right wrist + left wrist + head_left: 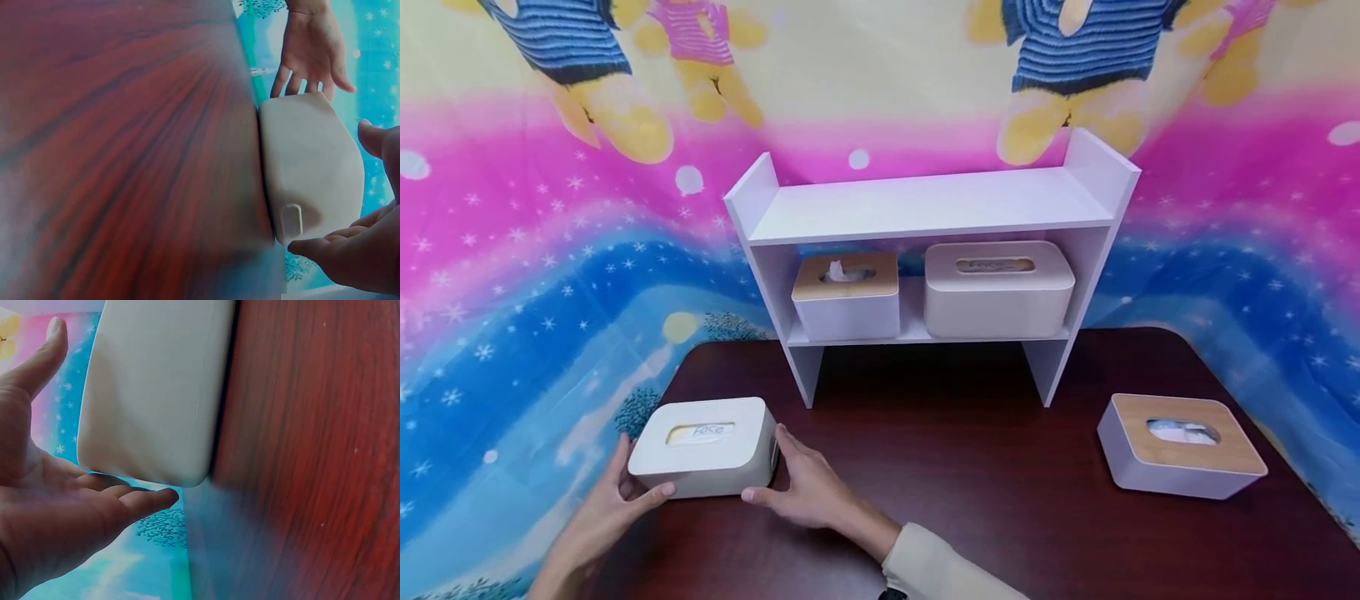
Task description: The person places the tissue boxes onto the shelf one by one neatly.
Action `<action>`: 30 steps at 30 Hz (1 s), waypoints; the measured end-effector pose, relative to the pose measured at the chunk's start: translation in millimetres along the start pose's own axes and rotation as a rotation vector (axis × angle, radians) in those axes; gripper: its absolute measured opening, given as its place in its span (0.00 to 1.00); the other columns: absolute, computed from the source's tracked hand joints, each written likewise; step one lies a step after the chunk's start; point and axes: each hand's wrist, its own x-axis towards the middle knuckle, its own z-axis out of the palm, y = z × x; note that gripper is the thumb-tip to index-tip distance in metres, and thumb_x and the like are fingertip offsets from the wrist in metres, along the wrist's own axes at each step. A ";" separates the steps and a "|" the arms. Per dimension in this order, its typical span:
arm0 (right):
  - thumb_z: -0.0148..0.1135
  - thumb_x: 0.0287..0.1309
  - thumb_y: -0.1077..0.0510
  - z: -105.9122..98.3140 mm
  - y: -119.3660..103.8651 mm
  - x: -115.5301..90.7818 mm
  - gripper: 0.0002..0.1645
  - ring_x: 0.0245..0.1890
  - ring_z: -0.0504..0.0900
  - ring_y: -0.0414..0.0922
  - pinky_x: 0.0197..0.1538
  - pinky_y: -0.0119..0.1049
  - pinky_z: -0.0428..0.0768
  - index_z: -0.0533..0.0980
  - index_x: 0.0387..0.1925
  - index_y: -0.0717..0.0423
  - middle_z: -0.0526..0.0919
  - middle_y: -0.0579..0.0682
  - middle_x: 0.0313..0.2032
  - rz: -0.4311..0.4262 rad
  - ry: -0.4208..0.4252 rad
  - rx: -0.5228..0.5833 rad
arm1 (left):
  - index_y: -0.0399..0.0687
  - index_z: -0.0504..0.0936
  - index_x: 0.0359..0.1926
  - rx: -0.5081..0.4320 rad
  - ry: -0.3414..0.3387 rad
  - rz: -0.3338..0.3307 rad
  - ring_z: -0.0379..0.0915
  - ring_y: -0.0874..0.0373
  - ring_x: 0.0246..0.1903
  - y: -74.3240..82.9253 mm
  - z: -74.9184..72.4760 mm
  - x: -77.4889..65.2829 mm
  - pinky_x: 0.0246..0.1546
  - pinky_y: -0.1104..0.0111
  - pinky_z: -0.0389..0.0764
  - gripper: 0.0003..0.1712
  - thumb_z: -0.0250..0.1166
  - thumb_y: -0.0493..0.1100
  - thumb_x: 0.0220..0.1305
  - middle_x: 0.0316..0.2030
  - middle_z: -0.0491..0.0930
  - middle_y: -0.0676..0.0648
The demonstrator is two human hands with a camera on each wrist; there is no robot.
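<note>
A cream tissue box (703, 450) with an oval slot, "Face" written in it, sits on the dark table's left side. My left hand (602, 500) is at its left end, fingers extended along that side and thumb pointing across the front corner. In the left wrist view the thumb (49, 359) stands away from the box. At the opposite end is my right hand (812, 483), its straight fingers right at the side wall. The right wrist view shows a small rounded-rectangle outline (292, 220) low on that end, near the right fingertips.
A white two-tier shelf (925, 204) stands at the back. On its lower board are a wood-topped tissue box (850, 317) and a larger cream tissue box (1000, 312). Another wood-topped tissue box (1187, 479) lies on the table's right. A patterned curtain (535, 333) surrounds the table (940, 475).
</note>
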 end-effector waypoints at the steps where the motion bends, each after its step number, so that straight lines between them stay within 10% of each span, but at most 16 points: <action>1: 0.73 0.66 0.35 1.5 -0.8 1.0 0.61 0.83 0.63 0.50 0.82 0.42 0.67 0.55 0.84 0.61 0.60 0.59 0.83 -0.006 -0.010 0.002 | 0.50 0.05 0.77 0.009 -0.003 -0.014 0.46 0.26 0.81 -0.4 0.5 0.2 0.49 0.82 0.77 0.70 0.62 0.58 0.81 0.83 0.28 0.23; 6: 0.72 0.68 0.37 4.6 -3.6 3.3 0.58 0.83 0.63 0.51 0.82 0.41 0.67 0.56 0.84 0.61 0.59 0.61 0.83 -0.024 -0.033 0.020 | 0.44 0.13 0.81 0.014 0.027 -0.020 0.68 0.36 0.75 -0.9 5.4 -0.3 0.51 0.76 0.82 0.69 0.65 0.57 0.79 0.82 0.46 0.22; 12: 0.72 0.70 0.43 4.6 -3.4 0.4 0.54 0.81 0.66 0.57 0.81 0.45 0.69 0.57 0.83 0.63 0.62 0.66 0.81 -0.029 0.043 0.014 | 0.46 0.31 0.87 -0.020 0.069 0.023 0.77 0.78 0.55 -0.1 12.0 -2.2 0.50 0.76 0.83 0.63 0.70 0.52 0.76 0.81 0.56 0.25; 21: 0.71 0.72 0.50 4.9 -8.0 -7.8 0.44 0.74 0.75 0.54 0.74 0.47 0.77 0.65 0.78 0.68 0.72 0.67 0.75 -0.027 0.242 0.003 | 0.36 0.47 0.85 0.078 0.126 0.053 0.66 0.41 0.71 8.0 21.0 -9.0 0.53 0.70 0.89 0.52 0.69 0.48 0.77 0.79 0.57 0.27; 30: 0.70 0.72 0.49 -3.1 -12.5 -17.9 0.42 0.70 0.80 0.52 0.69 0.48 0.82 0.68 0.77 0.67 0.76 0.65 0.72 -0.003 0.315 -0.020 | 0.33 0.54 0.83 0.040 0.147 0.107 0.73 0.68 0.62 19.4 24.9 -18.4 0.49 0.72 0.89 0.49 0.70 0.46 0.75 0.76 0.62 0.28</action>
